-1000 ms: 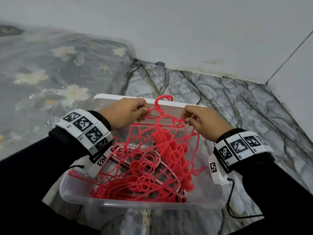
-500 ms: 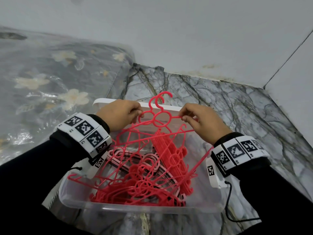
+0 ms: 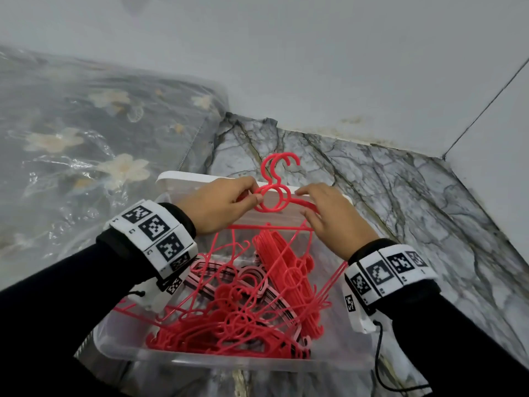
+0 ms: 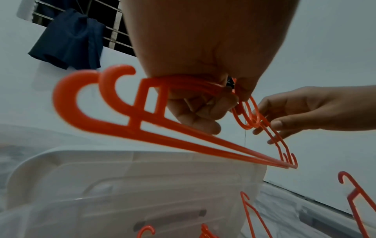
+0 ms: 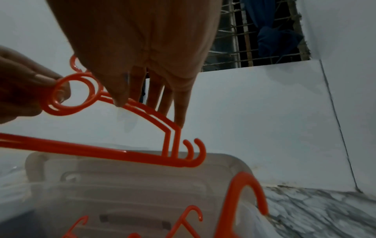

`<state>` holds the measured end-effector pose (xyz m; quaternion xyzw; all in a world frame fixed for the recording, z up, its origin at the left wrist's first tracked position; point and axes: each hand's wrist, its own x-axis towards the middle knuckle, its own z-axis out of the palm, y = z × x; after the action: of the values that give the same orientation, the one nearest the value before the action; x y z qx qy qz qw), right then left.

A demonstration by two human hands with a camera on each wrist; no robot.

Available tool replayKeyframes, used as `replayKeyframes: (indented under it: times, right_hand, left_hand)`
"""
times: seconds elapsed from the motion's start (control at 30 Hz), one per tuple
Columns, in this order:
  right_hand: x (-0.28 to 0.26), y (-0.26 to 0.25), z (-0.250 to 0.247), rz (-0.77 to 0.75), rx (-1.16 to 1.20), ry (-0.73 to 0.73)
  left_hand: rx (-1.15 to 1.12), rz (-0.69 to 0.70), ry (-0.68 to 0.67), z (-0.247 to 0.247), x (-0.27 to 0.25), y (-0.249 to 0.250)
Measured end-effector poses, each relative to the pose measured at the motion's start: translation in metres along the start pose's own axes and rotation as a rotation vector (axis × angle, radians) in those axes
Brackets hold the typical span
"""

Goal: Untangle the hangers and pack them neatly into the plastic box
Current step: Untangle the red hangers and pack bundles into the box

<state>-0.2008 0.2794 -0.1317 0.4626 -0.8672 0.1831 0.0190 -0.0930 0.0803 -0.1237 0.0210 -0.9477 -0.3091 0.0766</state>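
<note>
While our left hand curls its fingers around two red hangers at the ring below the hooks, our right hand lays nearly straight fingertips on their sloping shoulder, gripping nothing. Both hangers hover above the plastic box, where the tangled pile lies.

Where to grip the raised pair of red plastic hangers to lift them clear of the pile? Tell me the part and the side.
Grip the raised pair of red plastic hangers at the ring below the hooks, from the left, as the left hand does. A second hold from the right on the sloping shoulder, under the right hand, would probably keep both aligned.
</note>
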Motion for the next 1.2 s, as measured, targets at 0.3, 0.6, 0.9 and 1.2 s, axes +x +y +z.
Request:
replayKeyframes:
  times: [0.3, 0.6, 0.9, 1.2]
  right_hand:
    - [-0.001, -0.018, 0.013, -0.065, -0.306, -0.127]
    - [-0.017, 0.022, -0.017, 0.363, 0.034, -0.541]
    - [-0.012, 0.019, -0.015, 0.203, -0.142, -0.623]
    - [-0.002, -0.011, -0.033, -0.098, -0.195, -0.063]
  left_hand:
    - [0.251, 0.052, -0.016, 0.011, 0.001, 0.0]
    - [0.411, -0.168, 0.215, -0.004, 0.005, -0.015]
    - [0.213, -0.189, 0.138, -0.002, 0.006, -0.015]
    - [-0.074, -0.059, -0.11, 0.023, -0.001, 0.006]
